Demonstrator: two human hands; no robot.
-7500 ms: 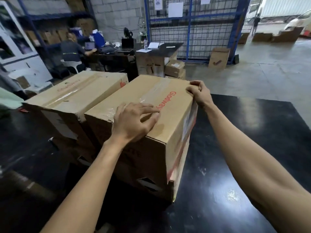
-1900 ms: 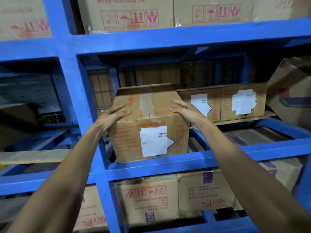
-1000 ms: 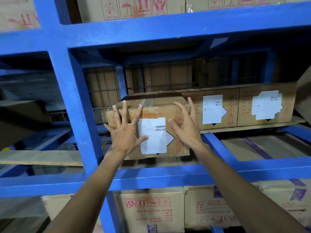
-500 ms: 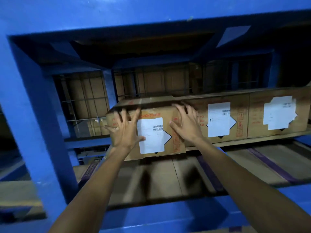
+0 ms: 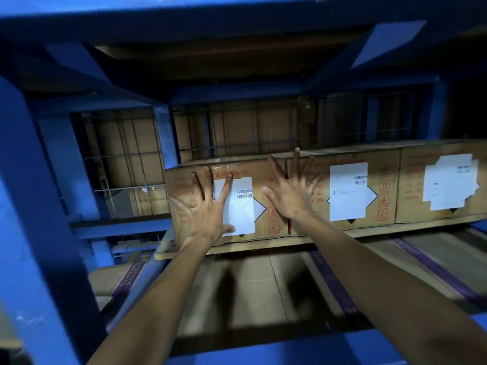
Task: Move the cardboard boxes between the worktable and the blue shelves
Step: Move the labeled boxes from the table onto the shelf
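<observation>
Both arms reach into the blue shelf. The left hand and right hand, fingers spread flat, press the front face of the cardboard box, which sits beside two labelled boxes.

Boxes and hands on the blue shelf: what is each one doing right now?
Left box: upright on the wooden board, label facing out, beside the middle box.
Middle box: upright, label facing out.
Right box: upright, label ragged at the edges.
Left hand: fingers spread, flat against the left box's front.
Right hand: fingers spread, at the seam of the left and middle boxes.
Blue shelf: holds the boxes.
</observation>
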